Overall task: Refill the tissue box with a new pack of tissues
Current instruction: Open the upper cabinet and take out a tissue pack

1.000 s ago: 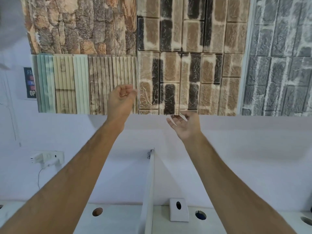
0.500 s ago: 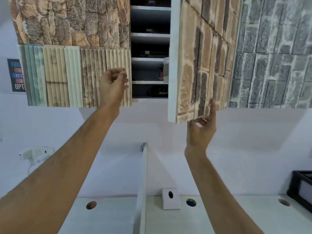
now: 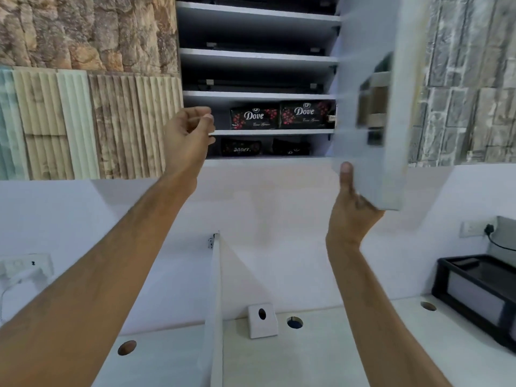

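On the second shelf from the bottom of the open cupboard, two dark tissue packs [image 3: 254,118] stand side by side; the white tissue box [image 3: 262,320] sits on the counter at 6 o'clock. The left hand [image 3: 188,135], loosely curled and holding nothing, hovers just at 9 o'clock of them and should probably take the nearer pack squarely. The right hand [image 3: 352,210] grips the cupboard door [image 3: 368,107] at its lower corner; holding it wide keeps the reach clear.
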